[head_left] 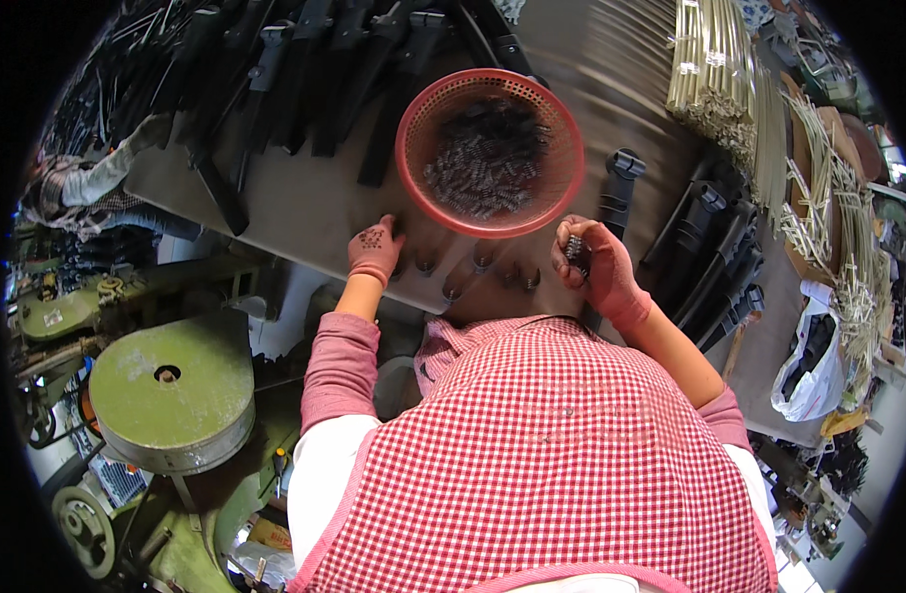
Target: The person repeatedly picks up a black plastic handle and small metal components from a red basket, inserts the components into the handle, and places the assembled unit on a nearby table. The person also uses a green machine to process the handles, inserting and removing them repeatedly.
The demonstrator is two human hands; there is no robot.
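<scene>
While the small dark metal springs (575, 247) sit pinched in a bunch in my right hand (593, 265), the row of short dark pegs (478, 265) standing along the near edge of the grey bench (305, 212) lies to that hand's left, between my two hands. My right hand is curled nearly closed, fingers folded over the bunch and the springs showing at the fingertips, so it has a firm hold of them. My left hand (375, 247) wears a red knitted glove with dark dots and rests palm down and spread flat on the bench at the left end of the peg row; it holds nothing that I can see. The row runs roughly left to right across my front, and the right hand, with the springs, is nearer the pegs at the right end, while the left hand touches down just beside the leftmost one. Just beyond the pegs sits a round red plastic mesh basket (418, 109) with a heap of the same dark springs in its bottom, closer to my right hand than my left. Long black plastic handle parts (305, 89) lie piled across the far side of the bench, more of them stacked to my right (715, 267), and bundles of pale thin rods (715, 69) lie beyond those.
</scene>
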